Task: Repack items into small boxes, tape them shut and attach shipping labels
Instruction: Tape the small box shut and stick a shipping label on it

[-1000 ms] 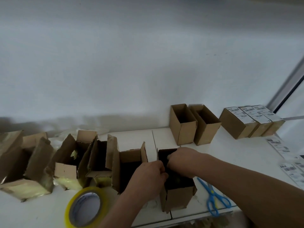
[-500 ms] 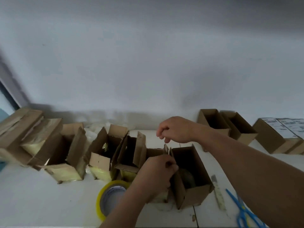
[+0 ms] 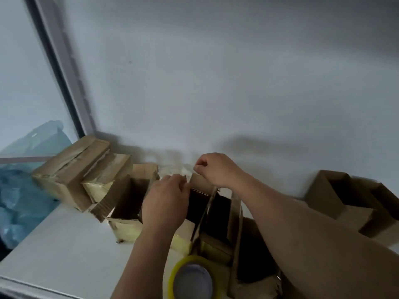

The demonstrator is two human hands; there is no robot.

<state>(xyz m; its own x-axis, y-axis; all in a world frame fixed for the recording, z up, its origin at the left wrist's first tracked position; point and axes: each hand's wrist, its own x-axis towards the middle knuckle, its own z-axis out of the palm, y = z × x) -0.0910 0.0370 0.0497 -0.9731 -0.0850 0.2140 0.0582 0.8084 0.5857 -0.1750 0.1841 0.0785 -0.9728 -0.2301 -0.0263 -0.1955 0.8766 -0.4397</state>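
Observation:
My left hand [image 3: 166, 201] lies over an opened, used cardboard box [image 3: 183, 231] with yellow tape on its sides, and its fingertips curl at the box's far rim. Just behind it, my right hand [image 3: 216, 169] has its fingers curled and pinches the top of the box's upright far flap [image 3: 201, 182]. The inside of the box is dark and its contents do not show. A small open box [image 3: 248, 251] stands right of it, under my right forearm. A yellow tape roll [image 3: 190, 277] lies at the near edge.
Another opened box [image 3: 127, 201] stands left of my hands, and two taped boxes [image 3: 71, 169] sit at the far left by the wall. Two empty small boxes [image 3: 345, 197] stand at the right. A blue plastic bag [image 3: 21, 190] lies beyond the white table's left edge.
The view swung left. Both hands left the small box on the right. They moved left and back to the opened used box, where the right hand took its far flap.

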